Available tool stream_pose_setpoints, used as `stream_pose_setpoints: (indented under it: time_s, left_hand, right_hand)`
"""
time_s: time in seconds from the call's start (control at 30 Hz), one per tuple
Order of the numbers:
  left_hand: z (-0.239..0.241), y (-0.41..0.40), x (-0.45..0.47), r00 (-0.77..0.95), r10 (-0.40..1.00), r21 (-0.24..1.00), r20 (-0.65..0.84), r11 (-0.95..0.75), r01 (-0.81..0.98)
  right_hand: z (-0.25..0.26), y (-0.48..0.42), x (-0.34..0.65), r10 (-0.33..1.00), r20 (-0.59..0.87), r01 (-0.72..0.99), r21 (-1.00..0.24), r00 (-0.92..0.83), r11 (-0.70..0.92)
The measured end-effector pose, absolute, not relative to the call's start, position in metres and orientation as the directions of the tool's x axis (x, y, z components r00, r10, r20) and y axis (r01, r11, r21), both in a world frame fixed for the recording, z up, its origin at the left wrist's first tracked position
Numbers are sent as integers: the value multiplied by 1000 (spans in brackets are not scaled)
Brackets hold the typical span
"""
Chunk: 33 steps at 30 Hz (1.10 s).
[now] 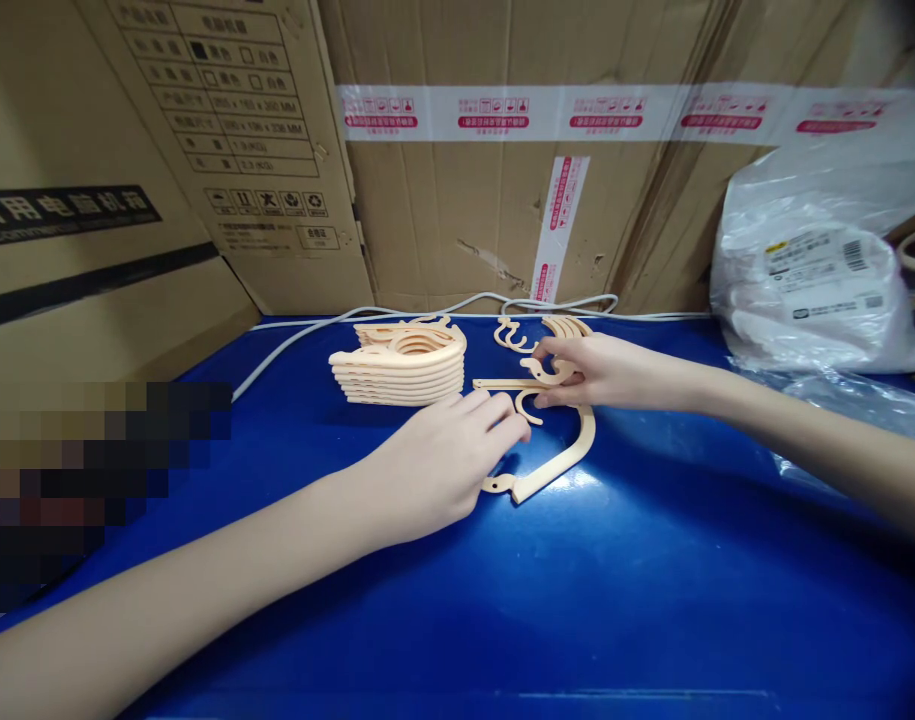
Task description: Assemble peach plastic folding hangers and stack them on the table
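A peach plastic folding hanger (560, 462) lies spread on the blue table (547, 600). My left hand (442, 465) rests on its left part, fingers curled over the plastic near the small hook. My right hand (588, 370) pinches the hanger's hook piece (551, 378) from the right. Just left of both hands stands a neat stack of folded hangers (401, 362) of the same colour. Behind my right hand lie a few loose hanger parts (536, 330).
Cardboard boxes (487, 200) wall off the back and left of the table. A white cable (299, 335) runs along their foot. A white plastic bag (809, 280) with labels sits at the right, on clear wrap. A pixelated patch covers the left edge.
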State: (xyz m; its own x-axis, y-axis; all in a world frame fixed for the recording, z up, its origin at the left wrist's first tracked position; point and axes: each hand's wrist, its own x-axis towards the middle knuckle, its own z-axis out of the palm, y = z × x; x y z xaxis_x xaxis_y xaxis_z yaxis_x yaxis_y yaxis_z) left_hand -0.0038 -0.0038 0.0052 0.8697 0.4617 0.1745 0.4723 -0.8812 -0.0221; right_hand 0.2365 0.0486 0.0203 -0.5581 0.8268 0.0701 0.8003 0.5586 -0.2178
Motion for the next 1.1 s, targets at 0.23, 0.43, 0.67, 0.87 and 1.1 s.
stream_pose_setpoints:
  time_s: [0.23,0.43,0.67,0.87,1.1]
  left_hand:
    - [10,-14,1,803,569,-205,176,-777,595]
    - [7,-15,2,710,684,-286,168,-655,699]
    - [1,-16,1,749,626,-155,218,-735,660]
    - [2,-16,2,762,611,38,212,-785,618]
    - [0,-10,2,817,533,129,221,-846,517]
  right_hand:
    - [13,49,235,850,78,854,57,-520,517]
    - [-3,45,229,842,194,863,172,-503,476]
    - [-15,43,227,851,271,892,160,-451,422]
    - [-14,40,223,886,253,919,185,-388,349]
    - [-12,35,218,907,232,917,282,-350,282]
